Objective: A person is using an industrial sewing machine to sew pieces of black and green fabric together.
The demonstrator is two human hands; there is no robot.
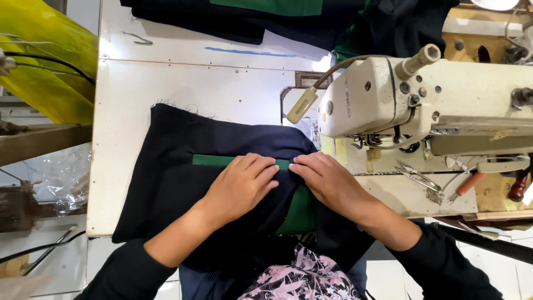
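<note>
- Head view: a dark navy cloth lies flat on the white table, just left of the sewing machine, and hangs over the table's near edge toward the person.
- A green strip runs across the cloth, left of the sewing machine's needle end; more green fabric shows lower down, between the two forearms.
- The left hand lies palm down on the cloth, left of the sewing machine, fingers stretched out and close together. Its fingertips press on the green strip. It grips nothing; it only presses.
- The right hand lies flat too, between the left hand and the sewing machine's base, fingers extended and pointing left. Its fingertips almost meet those of the left hand on the fold of the cloth. It clasps nothing.
- Both arms wear black sleeves.
- A small lamp on a bendy neck hangs off the sewing machine's left end, above the cloth.
- Small snips and a red-handled tool lie on the table under the sewing machine's arm.
- More dark and green fabric is piled at the table's far edge, behind the sewing machine.
- Yellow material sits far left of the sewing machine, off the table.
</note>
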